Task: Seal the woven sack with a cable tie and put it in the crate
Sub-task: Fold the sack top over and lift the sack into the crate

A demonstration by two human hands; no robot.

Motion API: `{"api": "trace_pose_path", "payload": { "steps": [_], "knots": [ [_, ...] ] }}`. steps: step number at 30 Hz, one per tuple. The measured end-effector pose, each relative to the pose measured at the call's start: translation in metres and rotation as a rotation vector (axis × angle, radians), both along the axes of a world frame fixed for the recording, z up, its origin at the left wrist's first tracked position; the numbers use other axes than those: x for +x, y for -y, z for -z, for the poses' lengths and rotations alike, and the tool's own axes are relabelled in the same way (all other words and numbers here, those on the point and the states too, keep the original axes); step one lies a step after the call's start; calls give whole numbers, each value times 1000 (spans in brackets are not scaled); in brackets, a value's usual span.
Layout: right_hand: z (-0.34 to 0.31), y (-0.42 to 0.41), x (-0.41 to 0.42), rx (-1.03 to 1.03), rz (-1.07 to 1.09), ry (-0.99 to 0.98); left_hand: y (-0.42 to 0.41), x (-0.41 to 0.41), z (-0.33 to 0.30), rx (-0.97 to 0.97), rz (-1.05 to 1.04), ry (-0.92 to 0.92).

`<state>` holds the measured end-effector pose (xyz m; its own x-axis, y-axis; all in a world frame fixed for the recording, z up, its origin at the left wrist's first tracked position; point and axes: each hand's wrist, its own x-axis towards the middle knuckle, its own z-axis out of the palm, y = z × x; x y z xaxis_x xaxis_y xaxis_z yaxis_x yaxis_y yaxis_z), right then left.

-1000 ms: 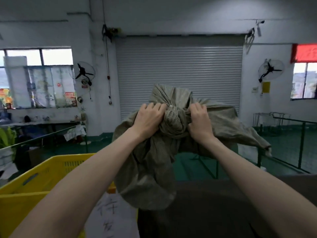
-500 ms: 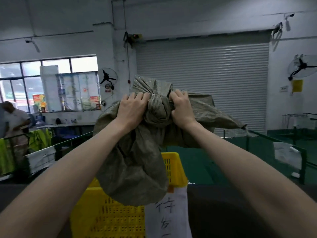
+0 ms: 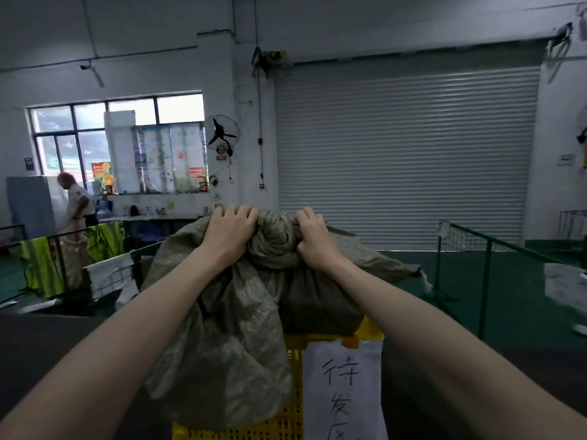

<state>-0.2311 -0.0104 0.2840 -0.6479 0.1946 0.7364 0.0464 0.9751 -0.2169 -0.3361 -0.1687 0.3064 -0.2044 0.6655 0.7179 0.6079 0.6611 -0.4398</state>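
Observation:
I hold a grey-green woven sack point(image 3: 241, 338) up in front of me by its bunched neck. My left hand point(image 3: 230, 231) grips the gathered fabric on the left of the neck, my right hand point(image 3: 313, 238) on the right. The sack's body hangs down over the near wall of a yellow perforated crate point(image 3: 290, 420), which is mostly hidden behind it. A white paper label point(image 3: 344, 389) with handwritten characters is stuck on the crate's front. No cable tie shows; the neck is covered by my hands.
A dark tabletop point(image 3: 41, 341) spreads left and right of the crate. Green wire partitions point(image 3: 486, 268) stand at the right and left. A person point(image 3: 77, 201) stands far left by a window bench. A closed roller door point(image 3: 403, 154) fills the back wall.
The sack and both hands have swung left until they hang over the yellow crate, which now sits directly below and centred. My view has turned left with them.

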Motion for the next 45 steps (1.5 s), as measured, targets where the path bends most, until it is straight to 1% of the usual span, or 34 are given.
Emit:
{"api": "trace_pose_path", "payload": {
  "steps": [3, 5, 12, 14, 16, 18, 20, 22, 24, 26, 27, 29, 31, 32, 34, 35, 36, 38, 40, 42, 43, 45],
  "knots": [
    [5, -6, -10, 5, 31, 47, -4, -14, 7, -28, -27, 59],
    [10, -11, -13, 23, 57, 117, -8, -22, 15, -61, -52, 119],
    [56, -40, -28, -13, 137, 294, -40, -47, 61, -135, -46, 228],
    [73, -49, -38, -43, 156, 384, -52, -56, 78, -181, -68, 310],
    [93, -59, -51, -101, 156, 496, -60, -64, 99, -246, -88, 431],
    [113, -62, -60, -207, 110, 612, -62, -73, 123, -302, -113, 555],
    [128, -62, -63, -344, 41, 688, -57, -83, 142, -281, -138, 664],
    [137, -66, -63, -458, 24, 730, -52, -89, 149, -218, -135, 711],
    [139, -73, -60, -506, 42, 756, -52, -89, 144, -214, -132, 654],
    [139, -78, -62, -494, 98, 701, -52, -88, 132, -229, -168, 620],
    [137, -78, -63, -482, 135, 628, -52, -87, 125, -211, -197, 657],
    [129, -71, -59, -512, 177, 404, -49, -89, 106, -132, -230, 830],
    [115, -60, -51, -621, 122, 204, -46, -92, 85, -32, -184, 1068],
    [107, -52, -45, -698, 66, 163, -45, -93, 76, 35, -129, 1191],
    [88, -35, -31, -907, -85, 196, -47, -90, 61, 200, 8, 1447],
    [80, -28, -25, -1014, -156, 253, -51, -89, 56, 290, 72, 1559],
    [73, -23, -20, -1071, -204, 325, -56, -87, 52, 374, 132, 1652],
    [63, -17, -17, -1069, -259, 440, -69, -82, 45, 524, 292, 1822],
    [57, -17, -15, -1097, -310, 458, -85, -76, 39, 643, 445, 1966],
    [52, -20, -11, -1072, -309, 490, -97, -72, 38, 734, 491, 2006],
    [50, -22, -8, -1003, -260, 522, -102, -72, 40, 772, 505, 2020],
    [44, -33, -2, -784, -109, 553, -109, -68, 42, 847, 508, 2049]
  ]
}}
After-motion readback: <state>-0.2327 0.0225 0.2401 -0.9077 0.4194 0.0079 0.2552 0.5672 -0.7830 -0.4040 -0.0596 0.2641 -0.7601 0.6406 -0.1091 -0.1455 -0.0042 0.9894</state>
